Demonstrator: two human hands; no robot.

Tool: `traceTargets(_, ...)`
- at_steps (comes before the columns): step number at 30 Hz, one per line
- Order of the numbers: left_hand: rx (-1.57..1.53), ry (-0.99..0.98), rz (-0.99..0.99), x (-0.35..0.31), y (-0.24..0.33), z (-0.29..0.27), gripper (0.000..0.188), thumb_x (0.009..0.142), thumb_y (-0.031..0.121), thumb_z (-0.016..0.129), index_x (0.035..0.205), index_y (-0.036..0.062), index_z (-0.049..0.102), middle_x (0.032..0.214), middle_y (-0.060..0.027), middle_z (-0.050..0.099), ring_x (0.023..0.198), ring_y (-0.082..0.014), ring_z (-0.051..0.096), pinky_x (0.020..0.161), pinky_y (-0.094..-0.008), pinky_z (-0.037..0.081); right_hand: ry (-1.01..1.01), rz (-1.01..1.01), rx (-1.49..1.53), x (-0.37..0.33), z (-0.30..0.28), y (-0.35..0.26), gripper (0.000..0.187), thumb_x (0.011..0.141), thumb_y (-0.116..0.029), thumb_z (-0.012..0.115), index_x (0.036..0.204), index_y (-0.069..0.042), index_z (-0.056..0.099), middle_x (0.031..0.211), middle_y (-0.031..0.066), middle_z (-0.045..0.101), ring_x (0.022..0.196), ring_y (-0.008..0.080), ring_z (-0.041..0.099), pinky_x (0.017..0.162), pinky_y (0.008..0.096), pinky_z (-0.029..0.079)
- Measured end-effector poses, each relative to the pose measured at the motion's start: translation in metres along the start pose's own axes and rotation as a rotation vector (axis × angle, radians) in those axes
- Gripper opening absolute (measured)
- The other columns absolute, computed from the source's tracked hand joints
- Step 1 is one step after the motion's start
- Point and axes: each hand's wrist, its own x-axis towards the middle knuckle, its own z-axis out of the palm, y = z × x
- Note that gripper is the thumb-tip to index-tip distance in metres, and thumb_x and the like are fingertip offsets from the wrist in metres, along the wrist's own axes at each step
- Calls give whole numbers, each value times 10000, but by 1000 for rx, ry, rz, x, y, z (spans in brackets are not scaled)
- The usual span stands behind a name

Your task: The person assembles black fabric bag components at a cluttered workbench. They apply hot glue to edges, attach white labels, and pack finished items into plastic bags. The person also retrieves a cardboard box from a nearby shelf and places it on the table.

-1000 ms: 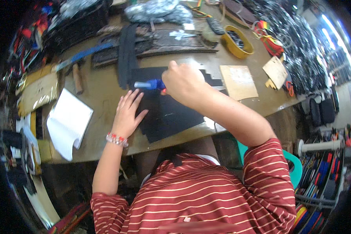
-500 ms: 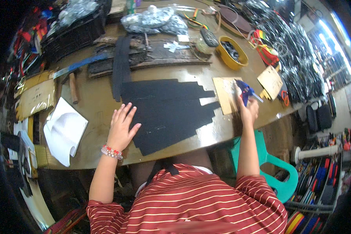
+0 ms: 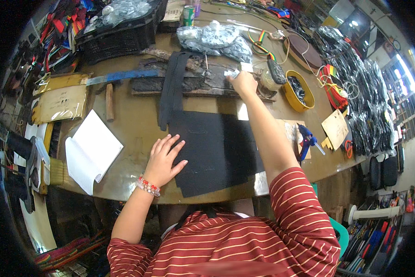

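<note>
- Black sheet (image 3: 212, 154) lay flat on the table (image 3: 136, 127), right before the person!
- Left hand (image 3: 162, 160) sat open, fingers spread over its left edge.
- Right hand (image 3: 244, 84) reached far, fingers bent at white scraps (image 3: 231, 73); gripped? Couldn't tell!
- Blue glue gun (image 3: 307, 138) rested rightward.

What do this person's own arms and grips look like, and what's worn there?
The left sleeve and right sleeve are short and dark red with thin pale stripes. Red and pale beads circle the left wrist. The left grip and right grip are ungloved human hands.
</note>
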Motion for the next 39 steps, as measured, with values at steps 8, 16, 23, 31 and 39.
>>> traceTargets(8, -255, 54, -128, 13, 6, -34, 465, 771, 227, 688, 1197, 104, 549, 1304, -104, 437, 1150, -300, 475, 1008, -434, 355, 17, -140, 574, -51, -46, 8, 175, 729, -173, 686, 813, -22, 654, 818, 139, 670, 744, 240, 655, 703, 335, 496)
traceTargets(16, -774, -69, -178, 26, 60, -38, 270, 768, 163, 718, 1009, 61, 650, 842, -33, 615, 674, -97, 545, 610, -225, 482, -643, -683, 552, -223, -101, 2, 133, 732, -99, 670, 826, -12, 633, 766, 159, 629, 723, 297, 623, 659, 365, 481)
traceTargets(23, -1159, -49, -506, 0, 63, -10, 164, 834, 160, 666, 864, 1, 642, 720, -6, 622, 595, -59, 522, 531, -196, 417, -690, -181, 1018, -251, -72, 15, 148, 799, -126, 682, 818, 7, 622, 702, 34, 626, 641, 76, 570, 586, 247, 465)
traceTargets(31, -767, -4, -593, -12, 63, 5, 186, 805, 178, 686, 789, 2, 629, 761, -56, 608, 656, -127, 570, 599, -264, 460, -505, -196, 822, -259, -48, 18, 176, 788, -155, 691, 810, 13, 642, 713, 95, 618, 641, 163, 603, 599, 296, 473)
traceTargets(39, -325, 75, -339, -11, 54, 9, 181, 749, 168, 714, 736, 11, 625, 1067, -96, 478, 797, -196, 537, 707, -311, 465, -391, -284, 514, -258, -34, 14, 210, 726, -193, 727, 763, -1, 650, 721, 134, 565, 676, 288, 598, 633, 374, 475)
